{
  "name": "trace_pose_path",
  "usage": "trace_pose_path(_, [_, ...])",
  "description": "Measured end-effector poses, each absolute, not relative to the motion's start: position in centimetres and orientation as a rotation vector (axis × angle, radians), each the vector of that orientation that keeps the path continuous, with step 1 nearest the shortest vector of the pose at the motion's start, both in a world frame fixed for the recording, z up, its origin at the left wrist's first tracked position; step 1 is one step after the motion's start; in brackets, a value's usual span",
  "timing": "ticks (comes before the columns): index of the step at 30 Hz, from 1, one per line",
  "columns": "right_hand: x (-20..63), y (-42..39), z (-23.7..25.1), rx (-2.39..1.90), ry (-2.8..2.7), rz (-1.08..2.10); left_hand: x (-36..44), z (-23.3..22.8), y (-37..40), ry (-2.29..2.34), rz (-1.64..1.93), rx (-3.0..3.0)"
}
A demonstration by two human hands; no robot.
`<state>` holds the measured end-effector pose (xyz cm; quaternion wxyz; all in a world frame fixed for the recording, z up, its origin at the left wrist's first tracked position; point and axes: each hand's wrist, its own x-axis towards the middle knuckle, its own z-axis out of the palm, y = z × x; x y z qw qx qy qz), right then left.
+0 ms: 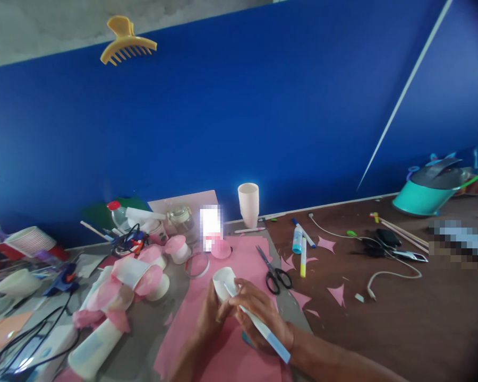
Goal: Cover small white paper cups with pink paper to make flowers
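Note:
My left hand (209,313) is wrapped around a small white paper cup (223,281), tilted with its open end away from me. Between the fingers of my right hand (258,313) is a white marker (255,321) with a light blue rear end. Its tip points at the cup's side; whether it touches I cannot tell. Pink paper sheets (242,254) lie beneath both hands. Black-handled scissors (276,273) rest just beyond my right hand, and a clear ring (197,265) lies beyond my left.
A stack of white cups (248,204) stands against the blue wall. Pink-covered cups (115,286) and black cables crowd the left. To the right are a glue stick (298,240), a yellow marker (303,257), pink scraps (336,294), a white cable (398,273) and a turquoise pot (422,196).

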<state>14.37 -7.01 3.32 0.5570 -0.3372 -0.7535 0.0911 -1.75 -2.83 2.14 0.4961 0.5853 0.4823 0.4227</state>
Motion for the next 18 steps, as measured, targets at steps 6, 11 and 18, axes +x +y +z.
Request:
trace_pose_path(6, [14.2, -6.7, 2.7, -0.714, -1.77, 0.236, -1.9, 1.4, -2.7, 1.137, 0.989, 1.575])
trace_pose_path(11, [14.1, -6.7, 2.7, -0.733, -1.764, 0.233, -1.9, 1.3, -2.7, 1.148, 0.988, 1.585])
trace_pose_path(18, [14.2, -7.0, 4.0, -0.668, -1.75, 0.251, -2.0, 1.1, -2.6, 1.099, 1.015, 1.53])
